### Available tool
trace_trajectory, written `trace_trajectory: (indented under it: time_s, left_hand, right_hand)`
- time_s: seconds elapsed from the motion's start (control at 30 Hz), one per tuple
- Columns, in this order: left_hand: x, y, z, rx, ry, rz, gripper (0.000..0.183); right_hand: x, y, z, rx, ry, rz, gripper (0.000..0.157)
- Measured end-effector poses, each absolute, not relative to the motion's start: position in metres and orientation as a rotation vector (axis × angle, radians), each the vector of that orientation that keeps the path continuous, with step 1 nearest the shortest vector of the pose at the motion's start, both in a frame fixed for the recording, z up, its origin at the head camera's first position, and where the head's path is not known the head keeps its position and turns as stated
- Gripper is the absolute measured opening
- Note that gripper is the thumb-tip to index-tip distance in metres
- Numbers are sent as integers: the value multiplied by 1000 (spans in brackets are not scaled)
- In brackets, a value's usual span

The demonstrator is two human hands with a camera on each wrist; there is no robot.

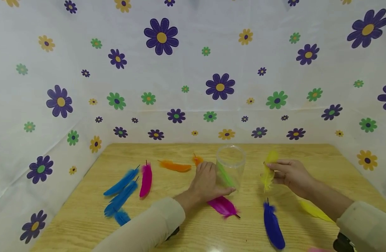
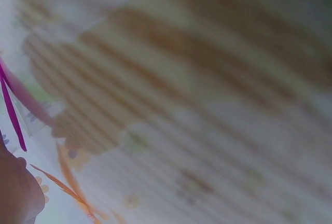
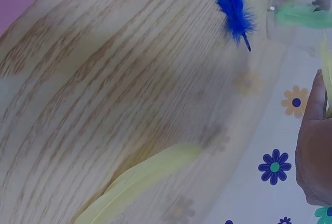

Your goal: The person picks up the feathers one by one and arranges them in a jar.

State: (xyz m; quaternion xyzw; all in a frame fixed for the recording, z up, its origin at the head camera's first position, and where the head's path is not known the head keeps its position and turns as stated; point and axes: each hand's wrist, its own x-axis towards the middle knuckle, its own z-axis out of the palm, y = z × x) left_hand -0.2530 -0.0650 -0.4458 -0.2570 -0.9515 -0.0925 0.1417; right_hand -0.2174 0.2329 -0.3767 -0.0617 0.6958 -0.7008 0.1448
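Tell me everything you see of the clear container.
The clear container is a see-through cylinder, apparently plastic, with a round rim. It stands upright on the wooden table, toward the far edge, with a green feather slanting inside. The left hand holds its left side, thumb in front near the base.

Lower left of the frame: three light blue feathers (image 1: 125,196), one pink feather (image 1: 145,182). Centre: two orange feathers (image 1: 177,166), one green feather (image 1: 223,174), one magenta feather (image 1: 224,207), one cup (image 1: 238,172), one left hand (image 1: 206,182). Right: two yellow feathers (image 1: 317,212), one dark blue feather (image 1: 273,227), one right hand (image 1: 290,173). Eleven feathers show in all.
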Motion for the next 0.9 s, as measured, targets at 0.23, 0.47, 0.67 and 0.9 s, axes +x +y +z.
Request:
trace_trajectory:
  time_s: [0.23, 0.47, 0.67, 0.9]
  left_hand:
    - [-253, -64, -445, -755, -2739, -269, 85]
    - [-253, -63, -446, -748, -2745, -264, 87]
    - [-252, -62, -446, -744, -2760, -261, 86]
    - [-252, -63, -446, -743, -2769, -322, 90]
  right_hand:
    - [-219, 228, -370, -170, 2023, -2019, 19]
    - [-225, 219, -358, -202, 2060, -1983, 34]
    - [-230, 215, -340, -228, 2064, -2006, 44]
    - [-234, 208, -324, -252, 2086, -2015, 56]
